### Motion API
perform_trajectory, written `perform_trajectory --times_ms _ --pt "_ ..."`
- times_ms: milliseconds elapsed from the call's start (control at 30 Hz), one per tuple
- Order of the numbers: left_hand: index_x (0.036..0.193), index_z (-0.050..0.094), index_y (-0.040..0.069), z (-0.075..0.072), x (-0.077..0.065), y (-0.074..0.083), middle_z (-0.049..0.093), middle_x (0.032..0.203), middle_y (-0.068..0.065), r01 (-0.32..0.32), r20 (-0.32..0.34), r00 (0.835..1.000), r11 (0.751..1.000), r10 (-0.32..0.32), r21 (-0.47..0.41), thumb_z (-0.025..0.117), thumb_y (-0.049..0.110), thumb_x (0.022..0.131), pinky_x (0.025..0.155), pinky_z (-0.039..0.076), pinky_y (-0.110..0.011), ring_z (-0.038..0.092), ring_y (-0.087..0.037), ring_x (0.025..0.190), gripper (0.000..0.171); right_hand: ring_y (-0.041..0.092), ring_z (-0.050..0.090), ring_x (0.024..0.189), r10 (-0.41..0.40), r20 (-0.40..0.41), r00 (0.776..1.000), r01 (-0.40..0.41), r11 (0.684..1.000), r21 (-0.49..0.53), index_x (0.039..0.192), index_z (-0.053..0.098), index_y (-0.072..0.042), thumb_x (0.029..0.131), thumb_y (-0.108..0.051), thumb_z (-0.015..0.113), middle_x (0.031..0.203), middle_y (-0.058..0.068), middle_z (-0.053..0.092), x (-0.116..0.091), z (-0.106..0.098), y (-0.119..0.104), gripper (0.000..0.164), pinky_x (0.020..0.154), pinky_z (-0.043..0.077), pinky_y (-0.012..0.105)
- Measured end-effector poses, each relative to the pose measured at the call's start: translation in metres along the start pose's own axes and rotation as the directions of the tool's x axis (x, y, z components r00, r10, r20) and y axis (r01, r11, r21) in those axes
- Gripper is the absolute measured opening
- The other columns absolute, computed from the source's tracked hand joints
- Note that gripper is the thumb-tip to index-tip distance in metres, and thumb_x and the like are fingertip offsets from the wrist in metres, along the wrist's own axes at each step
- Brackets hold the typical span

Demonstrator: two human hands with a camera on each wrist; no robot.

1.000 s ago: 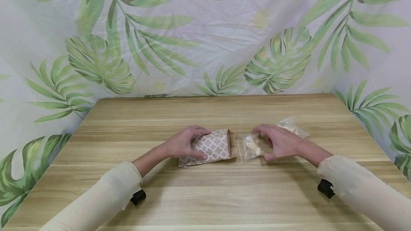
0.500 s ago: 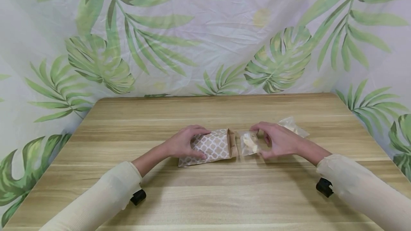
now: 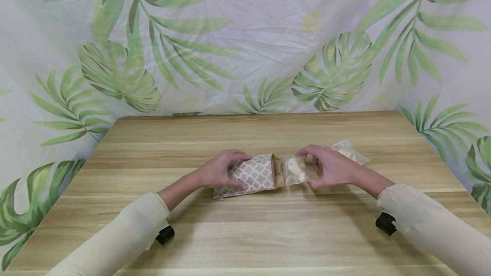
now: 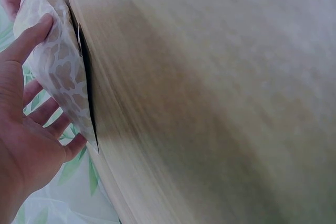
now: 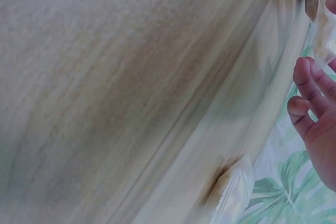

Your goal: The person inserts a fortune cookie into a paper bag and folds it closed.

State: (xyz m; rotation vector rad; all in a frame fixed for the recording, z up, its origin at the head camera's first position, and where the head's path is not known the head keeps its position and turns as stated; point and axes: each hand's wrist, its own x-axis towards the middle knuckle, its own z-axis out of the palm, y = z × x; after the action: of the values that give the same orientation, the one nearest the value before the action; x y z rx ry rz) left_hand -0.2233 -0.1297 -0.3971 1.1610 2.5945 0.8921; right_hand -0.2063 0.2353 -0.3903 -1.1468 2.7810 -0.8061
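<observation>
A brown paper bag (image 3: 258,174) with a white lattice print lies on its side, its mouth facing right. My left hand (image 3: 215,169) holds it from the closed end, thumb at the near edge and fingers along the far edge; the left wrist view shows the thumb across the bag (image 4: 62,72). Between thumb and fingers, my right hand (image 3: 334,168) pinches a small clear plastic packet (image 3: 295,170) with pale yellowish pieces inside. The packet's left edge is right at the bag's mouth. In the right wrist view, part of this packet (image 5: 326,32) is cut off by the frame.
Behind my right hand lies a second clear packet (image 3: 350,152) with pale contents, partly hidden by the hand. All of it rests on a wood-grain table (image 3: 245,242). A leaf-printed cloth (image 3: 268,54) hangs behind the table's far edge.
My right hand has moved left with the clear packet, bringing it from a small gap away up to the bag's mouth. The left hand and the bag have stayed in place.
</observation>
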Motion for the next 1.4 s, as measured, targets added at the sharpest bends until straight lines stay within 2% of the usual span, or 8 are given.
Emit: perform_trajectory --times_ms 800,1400 --pt "0.142 0.060 0.001 0.000 0.000 -0.001 0.060 0.142 -0.017 -0.001 0.002 1.000 1.000 0.001 0.005 0.093 0.037 0.075 0.113 0.040 -0.058 0.054 -0.038 0.133 0.082 0.011 0.056 0.069 -0.013 0.008 1.000 0.013 1.000 0.014 0.132 0.060 0.000 0.073 -0.019 0.084 0.095 0.002 0.065 0.002 0.000 -0.008 0.067 0.060 0.047 0.024" --pt "0.146 0.057 0.001 -0.002 0.000 0.000 0.056 0.147 -0.022 0.014 0.025 1.000 1.000 -0.015 0.026 0.091 0.039 0.078 0.115 0.038 -0.060 0.050 -0.041 0.137 0.085 0.010 0.055 0.068 -0.026 0.006 1.000 0.026 1.000 0.017 0.132 0.061 -0.001 0.073 -0.018 0.084 0.087 0.001 0.063 0.004 0.001 -0.011 0.066 0.060 0.045 0.024"
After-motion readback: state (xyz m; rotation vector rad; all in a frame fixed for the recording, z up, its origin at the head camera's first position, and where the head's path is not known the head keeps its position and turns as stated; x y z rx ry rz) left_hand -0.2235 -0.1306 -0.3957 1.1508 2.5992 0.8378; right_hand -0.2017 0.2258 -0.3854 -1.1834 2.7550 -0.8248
